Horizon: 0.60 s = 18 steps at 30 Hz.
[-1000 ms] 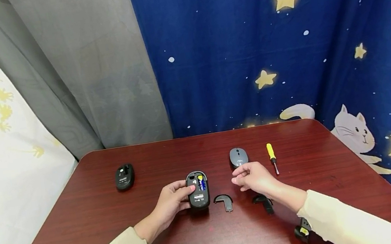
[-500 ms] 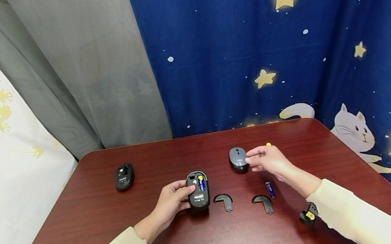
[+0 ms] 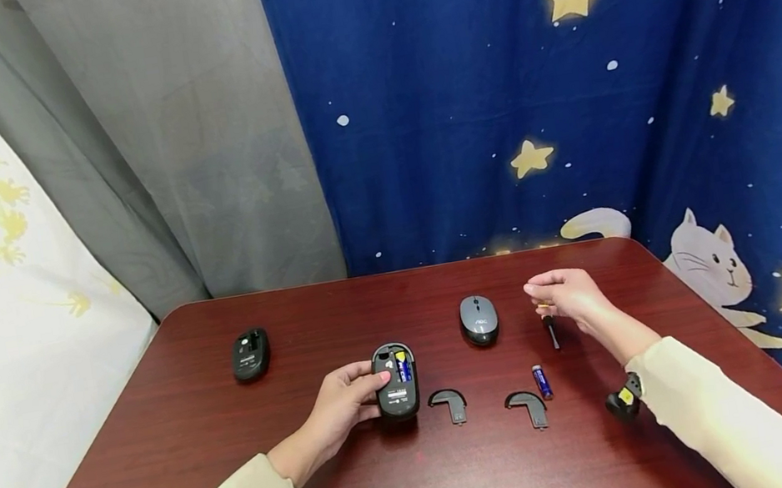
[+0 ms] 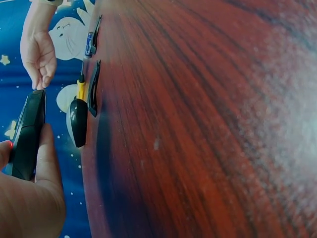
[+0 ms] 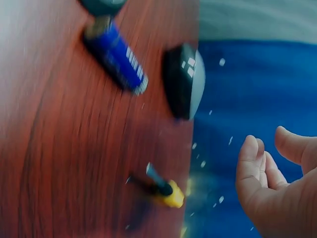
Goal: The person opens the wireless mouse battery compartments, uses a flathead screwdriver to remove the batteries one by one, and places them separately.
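My left hand (image 3: 333, 411) grips a black computer mouse (image 3: 400, 403), its underside turned up. A blue and yellow battery (image 3: 403, 366) lies in the mouse's uncovered compartment, and my thumb lies over the left edge. At the right, my right hand (image 3: 572, 299) is over the yellow-handled screwdriver (image 3: 552, 331), hiding most of its handle. In the right wrist view its fingers are loosely bent with nothing between them, apart from the screwdriver (image 5: 168, 192). Two black battery covers (image 3: 457, 406) lie on the table, and a loose blue battery (image 3: 542, 382) lies beside the right-hand cover (image 3: 529, 407).
A grey-topped mouse (image 3: 479, 320) stands upright between my hands, farther back. Another black mouse (image 3: 251, 355) lies underside up at the back left, its compartment showing. The dark red wooden table (image 3: 325, 313) ends at a grey and blue curtain (image 3: 431, 103).
My right hand has moved right and back, past the grey-topped mouse to the screwdriver, uncovering the loose battery and the right-hand cover. My left hand and its mouse have stayed put.
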Tool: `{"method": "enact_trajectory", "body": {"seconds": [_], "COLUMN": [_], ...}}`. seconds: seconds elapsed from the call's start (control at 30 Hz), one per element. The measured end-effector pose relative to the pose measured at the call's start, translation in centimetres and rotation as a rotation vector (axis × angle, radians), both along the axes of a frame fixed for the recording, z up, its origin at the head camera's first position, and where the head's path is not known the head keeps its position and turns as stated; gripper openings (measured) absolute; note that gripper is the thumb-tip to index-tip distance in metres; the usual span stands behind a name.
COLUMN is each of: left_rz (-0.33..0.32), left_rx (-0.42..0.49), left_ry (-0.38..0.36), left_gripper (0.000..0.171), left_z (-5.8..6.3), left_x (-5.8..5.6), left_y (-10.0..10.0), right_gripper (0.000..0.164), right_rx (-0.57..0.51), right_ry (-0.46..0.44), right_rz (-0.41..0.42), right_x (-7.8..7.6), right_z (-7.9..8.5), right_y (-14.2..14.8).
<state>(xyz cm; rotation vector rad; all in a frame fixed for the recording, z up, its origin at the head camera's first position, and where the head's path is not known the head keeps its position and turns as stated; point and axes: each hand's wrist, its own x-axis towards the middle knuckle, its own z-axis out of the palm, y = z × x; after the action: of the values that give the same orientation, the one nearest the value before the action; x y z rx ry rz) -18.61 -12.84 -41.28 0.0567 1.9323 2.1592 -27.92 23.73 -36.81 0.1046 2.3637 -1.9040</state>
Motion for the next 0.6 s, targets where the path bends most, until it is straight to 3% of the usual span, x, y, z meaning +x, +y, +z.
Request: {"method": "enact_trajectory", "body": {"seconds": [0.6], "left_rz": [0.006], "left_rx": [-0.023], "left_ry": [-0.008], "left_gripper": [0.043], "left_z": [-0.2], "left_x": [0.1], "left_y": [0.1], "right_gripper": [0.034], "right_rx": [0.135], "right_ry": [-0.094], "right_rz": [-0.184], "right_x": [-4.0], "right_z": [-3.6], "right_y": [2.6]}}
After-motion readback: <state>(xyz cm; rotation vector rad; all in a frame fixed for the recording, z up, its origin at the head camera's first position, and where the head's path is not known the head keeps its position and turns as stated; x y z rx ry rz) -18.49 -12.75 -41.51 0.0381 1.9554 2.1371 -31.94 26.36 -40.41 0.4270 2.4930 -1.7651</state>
